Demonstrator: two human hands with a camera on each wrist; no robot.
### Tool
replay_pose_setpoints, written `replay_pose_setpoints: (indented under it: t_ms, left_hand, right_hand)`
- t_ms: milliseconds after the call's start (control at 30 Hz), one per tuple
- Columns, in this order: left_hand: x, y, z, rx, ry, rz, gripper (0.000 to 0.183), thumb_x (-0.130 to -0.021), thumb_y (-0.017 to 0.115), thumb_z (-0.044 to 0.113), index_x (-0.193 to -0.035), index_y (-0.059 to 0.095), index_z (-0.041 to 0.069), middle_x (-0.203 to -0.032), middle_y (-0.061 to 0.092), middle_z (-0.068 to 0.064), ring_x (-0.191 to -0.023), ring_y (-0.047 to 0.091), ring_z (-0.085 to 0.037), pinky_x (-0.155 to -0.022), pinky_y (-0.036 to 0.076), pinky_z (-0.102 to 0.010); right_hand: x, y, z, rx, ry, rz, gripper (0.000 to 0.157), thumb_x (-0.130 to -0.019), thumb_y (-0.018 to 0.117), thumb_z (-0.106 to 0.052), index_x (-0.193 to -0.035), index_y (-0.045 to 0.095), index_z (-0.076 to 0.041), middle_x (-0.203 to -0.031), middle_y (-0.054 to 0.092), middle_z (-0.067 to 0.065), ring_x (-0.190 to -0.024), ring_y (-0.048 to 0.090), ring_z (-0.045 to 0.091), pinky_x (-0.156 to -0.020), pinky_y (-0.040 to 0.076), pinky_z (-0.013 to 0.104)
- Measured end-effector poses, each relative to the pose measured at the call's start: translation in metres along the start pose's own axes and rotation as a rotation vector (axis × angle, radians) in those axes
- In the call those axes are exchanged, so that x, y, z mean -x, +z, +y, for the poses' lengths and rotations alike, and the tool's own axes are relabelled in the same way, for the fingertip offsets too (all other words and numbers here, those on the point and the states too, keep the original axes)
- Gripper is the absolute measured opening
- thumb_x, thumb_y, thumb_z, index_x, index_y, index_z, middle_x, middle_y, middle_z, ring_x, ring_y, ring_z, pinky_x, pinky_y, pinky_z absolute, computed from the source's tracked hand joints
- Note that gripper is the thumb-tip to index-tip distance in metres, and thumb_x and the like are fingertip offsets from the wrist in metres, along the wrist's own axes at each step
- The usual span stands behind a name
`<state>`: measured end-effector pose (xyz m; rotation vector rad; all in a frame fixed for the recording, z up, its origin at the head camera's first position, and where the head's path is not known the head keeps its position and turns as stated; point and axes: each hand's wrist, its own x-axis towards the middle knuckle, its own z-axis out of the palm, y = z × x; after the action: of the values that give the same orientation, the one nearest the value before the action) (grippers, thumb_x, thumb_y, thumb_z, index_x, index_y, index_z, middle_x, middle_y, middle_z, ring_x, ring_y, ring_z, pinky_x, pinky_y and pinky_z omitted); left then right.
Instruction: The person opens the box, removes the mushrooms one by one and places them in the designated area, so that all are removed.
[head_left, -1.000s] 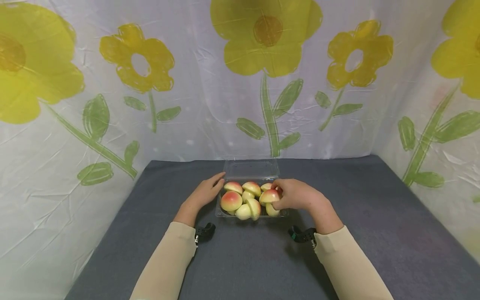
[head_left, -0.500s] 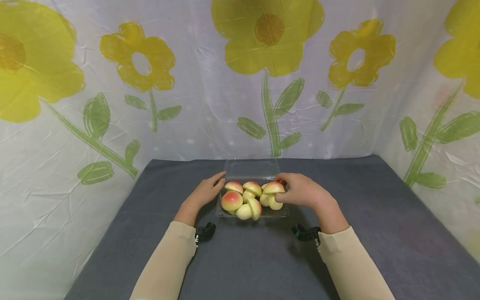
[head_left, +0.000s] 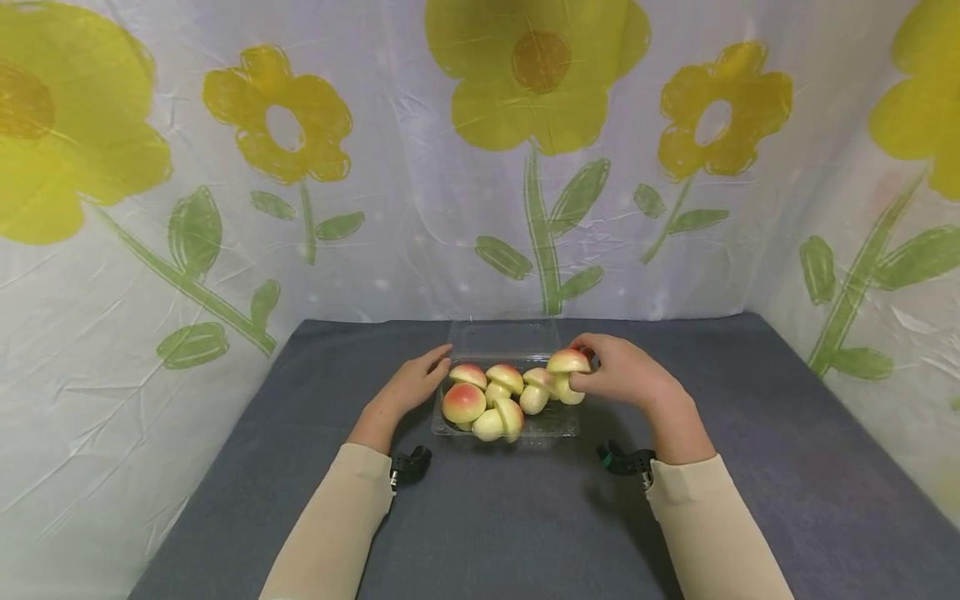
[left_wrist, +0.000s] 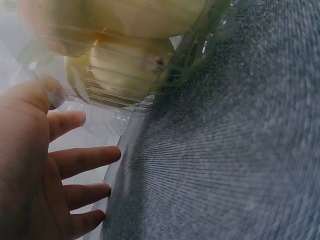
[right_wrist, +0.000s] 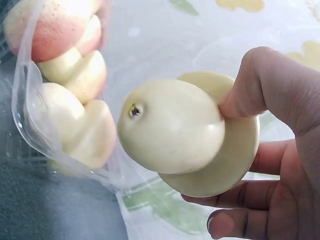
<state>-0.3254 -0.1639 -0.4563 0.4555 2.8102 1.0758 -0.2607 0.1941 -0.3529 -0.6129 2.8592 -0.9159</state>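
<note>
Our right hand [head_left: 630,375] pinches a red-and-cream mushroom [head_left: 567,362] between thumb and fingers near the right end of a clear box [head_left: 551,426]; our left hand [head_left: 408,386], fingers extended and loose, has its thumb at the left end; inside we see more mushrooms [head_left: 463,402]; behind is the opened lid [head_left: 504,337].

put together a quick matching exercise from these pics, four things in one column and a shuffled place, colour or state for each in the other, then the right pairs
Things:
1. left hand
2. right hand
3. plastic box
4. tablecloth

Matches:
A. clear, with its lid open
B. dark grey-blue
C. at the left end of the plastic box
D. gripping a mushroom-shaped piece

Right pairs: 1-C, 2-D, 3-A, 4-B
</note>
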Motion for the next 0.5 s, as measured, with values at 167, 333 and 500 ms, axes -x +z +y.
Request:
replay_pose_setpoints:
  t_ms: [167,333,500]
  left_hand:
    - [0.0009,0.0000,0.0003,-0.004,0.003,0.003,0.057,-0.112,0.041,0.042,-0.163,0.034,0.019,-0.161,0.039,-0.015,-0.145,0.040,-0.039,-0.116,0.034,-0.062]
    - [0.0008,0.0004,0.0004,0.003,0.003,0.005,0.056,-0.112,0.042,0.041,-0.163,0.034,0.018,-0.161,0.039,-0.014,-0.145,0.040,-0.038,-0.116,0.034,-0.061]
    - [0.0001,0.0003,0.0003,0.000,0.003,0.005,0.056,-0.112,0.041,0.042,-0.163,0.035,0.019,-0.161,0.040,-0.014,-0.145,0.040,-0.038,-0.117,0.034,-0.061]
  right_hand:
    - [0.0018,-0.0052,0.0046,0.001,0.015,0.020,0.041,-0.088,0.066,-0.021,-0.127,0.063,-0.007,-0.104,0.065,0.004,-0.082,0.058,0.022,-0.073,0.049,0.041]
    - [0.0031,-0.0091,0.0065,0.012,0.029,0.031,0.041,-0.089,0.067,-0.021,-0.126,0.063,-0.006,-0.103,0.065,0.005,-0.082,0.057,0.022,-0.073,0.049,0.041]
    - [0.0017,-0.0095,0.0087,0.029,0.030,0.056,0.038,-0.087,0.068,-0.019,-0.123,0.065,-0.006,-0.100,0.065,0.005,-0.080,0.056,0.023,-0.072,0.048,0.041]
